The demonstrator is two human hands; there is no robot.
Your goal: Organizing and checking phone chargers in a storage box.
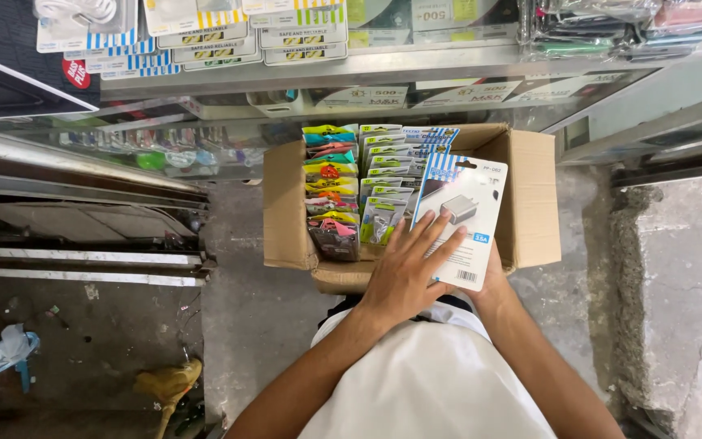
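cardboard box: 1 | charger pack: 1 | hands: 2
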